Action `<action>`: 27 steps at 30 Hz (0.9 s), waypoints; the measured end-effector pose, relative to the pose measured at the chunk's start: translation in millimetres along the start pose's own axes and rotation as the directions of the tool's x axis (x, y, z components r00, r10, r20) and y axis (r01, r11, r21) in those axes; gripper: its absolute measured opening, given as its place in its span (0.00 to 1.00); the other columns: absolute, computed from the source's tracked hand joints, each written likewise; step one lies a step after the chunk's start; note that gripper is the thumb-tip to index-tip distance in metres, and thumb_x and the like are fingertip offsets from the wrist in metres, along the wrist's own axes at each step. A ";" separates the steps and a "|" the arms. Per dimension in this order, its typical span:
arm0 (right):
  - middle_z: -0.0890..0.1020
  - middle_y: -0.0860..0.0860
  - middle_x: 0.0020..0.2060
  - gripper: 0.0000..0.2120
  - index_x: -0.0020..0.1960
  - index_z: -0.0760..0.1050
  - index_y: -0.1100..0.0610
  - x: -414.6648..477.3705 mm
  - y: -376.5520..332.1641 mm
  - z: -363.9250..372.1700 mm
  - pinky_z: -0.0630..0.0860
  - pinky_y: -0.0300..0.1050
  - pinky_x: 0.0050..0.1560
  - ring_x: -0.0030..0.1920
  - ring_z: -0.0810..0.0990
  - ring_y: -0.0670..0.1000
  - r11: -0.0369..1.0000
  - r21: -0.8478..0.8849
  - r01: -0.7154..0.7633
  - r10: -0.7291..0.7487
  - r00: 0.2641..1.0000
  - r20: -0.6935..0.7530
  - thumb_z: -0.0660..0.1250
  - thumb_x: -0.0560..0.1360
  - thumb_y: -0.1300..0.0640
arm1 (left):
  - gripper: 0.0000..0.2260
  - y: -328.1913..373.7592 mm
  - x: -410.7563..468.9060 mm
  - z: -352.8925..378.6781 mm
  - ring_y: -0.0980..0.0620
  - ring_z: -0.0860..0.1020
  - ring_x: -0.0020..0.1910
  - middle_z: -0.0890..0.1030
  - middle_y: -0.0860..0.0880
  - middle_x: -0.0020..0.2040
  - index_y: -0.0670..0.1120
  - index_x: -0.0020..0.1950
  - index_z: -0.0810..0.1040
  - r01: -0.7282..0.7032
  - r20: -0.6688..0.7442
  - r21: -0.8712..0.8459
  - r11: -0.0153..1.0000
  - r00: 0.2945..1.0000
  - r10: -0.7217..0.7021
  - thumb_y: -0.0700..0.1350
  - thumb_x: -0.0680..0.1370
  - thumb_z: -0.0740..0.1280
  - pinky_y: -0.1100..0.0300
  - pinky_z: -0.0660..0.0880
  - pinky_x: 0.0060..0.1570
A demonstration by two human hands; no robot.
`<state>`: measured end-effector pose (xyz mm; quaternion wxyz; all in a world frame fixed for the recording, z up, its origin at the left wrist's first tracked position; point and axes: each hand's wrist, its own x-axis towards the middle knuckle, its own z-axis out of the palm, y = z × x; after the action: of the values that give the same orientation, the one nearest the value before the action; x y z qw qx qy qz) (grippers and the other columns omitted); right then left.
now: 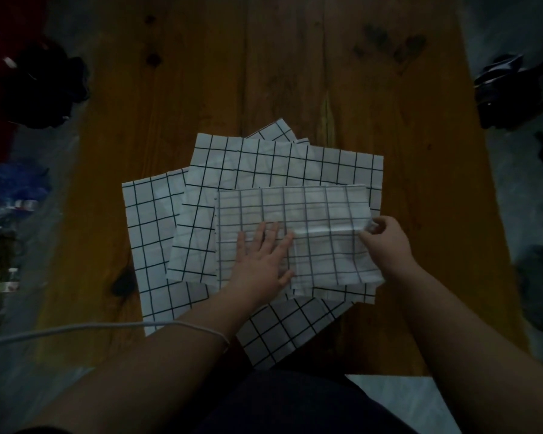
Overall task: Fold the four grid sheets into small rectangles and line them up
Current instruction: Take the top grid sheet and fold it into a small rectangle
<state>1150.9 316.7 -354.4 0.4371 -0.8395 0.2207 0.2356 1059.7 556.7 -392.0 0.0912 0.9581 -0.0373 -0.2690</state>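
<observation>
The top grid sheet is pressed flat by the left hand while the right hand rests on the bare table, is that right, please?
Not quite: the head view shows the right hand pinching the right edge of the top grid sheet, not resting on the table. The left hand does press it flat.

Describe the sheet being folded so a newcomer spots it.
On the wooden table, a pile of white grid sheets lies near the person. It is the top sheet, under the left hand, pinched by the right hand; its lines look fainter than its neighbours'.
</observation>
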 end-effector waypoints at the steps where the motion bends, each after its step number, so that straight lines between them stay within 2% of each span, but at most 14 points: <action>1: 0.75 0.55 0.63 0.27 0.75 0.65 0.57 2.9 -1.4 -1.7 0.77 0.50 0.53 0.57 0.75 0.54 1.000 0.008 -0.019 0.019 1.000 0.017 0.69 0.79 0.58 | 0.35 -0.4 -0.9 0.9 0.46 0.27 0.77 0.31 0.50 0.80 0.59 0.79 0.32 -0.003 -0.004 -0.004 1.000 1.000 0.003 0.67 0.81 0.51 0.34 0.32 0.73; 6: 0.75 0.56 0.59 0.25 0.72 0.67 0.59 6.5 -6.5 -5.9 0.76 0.49 0.51 0.58 0.75 0.56 0.988 0.101 -0.115 0.102 0.987 0.122 0.70 0.78 0.57 | 0.36 0.3 -6.6 2.6 0.47 0.28 0.77 0.31 0.51 0.80 0.57 0.80 0.33 0.000 -0.015 -0.003 1.000 1.000 0.000 0.66 0.81 0.52 0.34 0.34 0.73; 9: 0.77 0.60 0.63 0.24 0.68 0.71 0.58 1.5 -10.7 -7.2 0.75 0.64 0.63 0.63 0.76 0.62 0.968 0.146 -0.204 0.172 0.964 0.205 0.71 0.76 0.50 | 0.36 1.6 -8.5 1.9 0.46 0.29 0.78 0.32 0.50 0.81 0.57 0.80 0.33 0.001 -0.013 -0.005 1.000 1.000 -0.001 0.66 0.81 0.53 0.34 0.36 0.74; 10: 0.77 0.60 0.63 0.22 0.65 0.73 0.57 0.8 -10.8 -7.2 0.74 0.66 0.65 0.63 0.76 0.62 0.961 0.152 -0.230 0.190 0.953 0.237 0.71 0.75 0.49 | 0.36 1.9 -9.1 1.4 0.46 0.29 0.78 0.32 0.50 0.81 0.58 0.80 0.33 0.004 -0.011 -0.009 1.000 1.000 -0.004 0.65 0.81 0.53 0.34 0.36 0.74; 13: 0.77 0.56 0.62 0.19 0.63 0.74 0.58 -5.3 -11.0 -8.5 0.72 0.61 0.66 0.64 0.75 0.59 0.974 0.101 -0.202 0.166 0.944 0.287 0.70 0.77 0.50 | 0.36 3.4 -10.6 -0.8 0.46 0.30 0.78 0.33 0.50 0.81 0.58 0.80 0.35 0.018 -0.007 -0.017 1.000 1.000 -0.018 0.65 0.81 0.53 0.34 0.35 0.74; 18: 0.79 0.57 0.59 0.24 0.68 0.72 0.57 -15.2 -7.7 -17.1 0.77 0.64 0.62 0.59 0.79 0.59 0.999 0.002 -0.038 0.036 0.958 0.285 0.71 0.76 0.48 | 0.37 8.8 -10.7 -9.7 0.45 0.35 0.80 0.38 0.49 0.82 0.60 0.80 0.38 0.038 0.006 -0.038 0.999 0.999 -0.038 0.63 0.80 0.58 0.33 0.37 0.74; 22: 0.80 0.56 0.57 0.18 0.64 0.72 0.54 -20.7 -8.9 -25.3 0.78 0.65 0.60 0.57 0.81 0.59 0.997 0.073 -0.036 0.009 0.940 0.340 0.69 0.78 0.49 | 0.36 12.1 -5.6 -17.9 0.44 0.41 0.81 0.44 0.49 0.82 0.59 0.81 0.42 0.069 -0.002 -0.024 0.997 0.998 -0.070 0.64 0.79 0.59 0.33 0.39 0.74; 24: 0.78 0.56 0.62 0.24 0.71 0.69 0.57 -24.4 -11.5 -27.1 0.77 0.64 0.61 0.60 0.79 0.59 0.996 0.090 -0.021 -0.009 0.947 0.322 0.67 0.79 0.47 | 0.36 12.9 -4.4 -17.6 0.44 0.43 0.81 0.46 0.48 0.82 0.58 0.81 0.43 0.079 -0.012 -0.022 0.997 0.997 -0.080 0.64 0.80 0.60 0.34 0.41 0.75; 25: 0.77 0.56 0.64 0.27 0.74 0.67 0.57 -27.9 -13.4 -27.2 0.78 0.62 0.60 0.61 0.78 0.59 0.994 0.104 -0.013 -0.019 0.952 0.305 0.66 0.80 0.46 | 0.36 13.1 -4.5 -17.1 0.44 0.43 0.81 0.46 0.49 0.82 0.58 0.81 0.44 0.080 -0.015 -0.033 0.996 0.997 -0.081 0.63 0.80 0.60 0.35 0.42 0.75; 27: 0.78 0.55 0.60 0.22 0.72 0.68 0.57 -35.3 -21.1 -25.1 0.79 0.53 0.51 0.55 0.80 0.56 0.978 0.207 -0.031 -0.037 0.948 0.317 0.61 0.82 0.48 | 0.36 12.8 -5.0 -15.0 0.44 0.43 0.81 0.45 0.49 0.82 0.58 0.81 0.44 0.077 -0.023 -0.063 0.995 0.997 -0.079 0.63 0.80 0.61 0.36 0.41 0.76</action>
<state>1140.2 312.5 -307.6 0.5534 -0.7398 0.1692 0.3432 1063.0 547.0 -374.3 0.1109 0.9588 0.0096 -0.2612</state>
